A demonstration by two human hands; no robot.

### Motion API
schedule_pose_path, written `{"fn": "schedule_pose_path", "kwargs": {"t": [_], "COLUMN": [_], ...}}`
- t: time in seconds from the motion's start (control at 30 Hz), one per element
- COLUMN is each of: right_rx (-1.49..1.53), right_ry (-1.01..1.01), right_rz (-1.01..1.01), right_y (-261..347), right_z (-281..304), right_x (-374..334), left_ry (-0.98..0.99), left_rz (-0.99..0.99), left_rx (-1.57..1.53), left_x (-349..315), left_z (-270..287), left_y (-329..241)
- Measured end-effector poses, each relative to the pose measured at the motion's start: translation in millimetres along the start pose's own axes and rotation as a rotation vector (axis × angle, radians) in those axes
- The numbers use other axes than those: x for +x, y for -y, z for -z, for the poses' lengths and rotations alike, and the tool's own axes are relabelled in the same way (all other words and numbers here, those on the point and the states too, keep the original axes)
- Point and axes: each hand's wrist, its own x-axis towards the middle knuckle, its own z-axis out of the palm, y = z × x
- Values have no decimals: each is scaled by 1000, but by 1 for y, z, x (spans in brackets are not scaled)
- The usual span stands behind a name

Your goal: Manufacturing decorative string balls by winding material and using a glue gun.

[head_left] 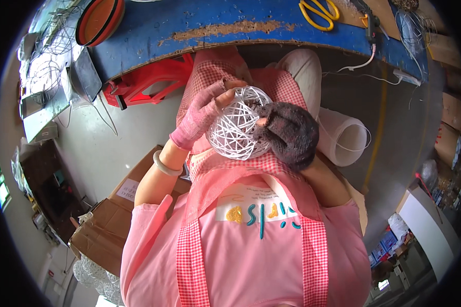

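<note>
A white openwork ball (235, 134), woven from thin strands, rests above my lap on the checked apron. My left hand (206, 110), in a pink fingerless glove, curls round the ball's upper left side with its fingertips at the top. Against the right side presses my right hand (290, 134), in a dark grey fuzzy glove. Its fingers are bent in toward the strands, and one bare fingertip shows; whether they pinch a loose strand is hidden. Beside my right arm lies a white roll (346, 139) with a thin strand looping off it.
Ahead stands a worn blue table (153, 23) bearing an orange-red bowl (100, 20), yellow-handled scissors (320, 13) and a glue gun (372, 25) with its cord. A red stool (151, 82) sits under it. Left of me is a cardboard box (100, 225), near more white woven balls (95, 276).
</note>
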Motion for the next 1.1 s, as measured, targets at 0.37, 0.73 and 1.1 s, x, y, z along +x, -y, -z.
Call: {"fn": "schedule_pose_path", "kwargs": {"t": [0.37, 0.73, 1.1], "right_rx": [-55, 54, 85], "right_ry": [397, 17, 73], "right_rz": [-24, -54, 188], "right_y": [-52, 5, 11], "right_z": [-20, 1, -4], "right_x": [51, 53, -5], "left_ry": [-51, -162, -5], "left_rz": [-96, 2, -54], "left_rx": [399, -243, 45], "left_x": [-12, -11, 5], "left_z": [-14, 3, 10], "left_y": [-6, -5, 10]}}
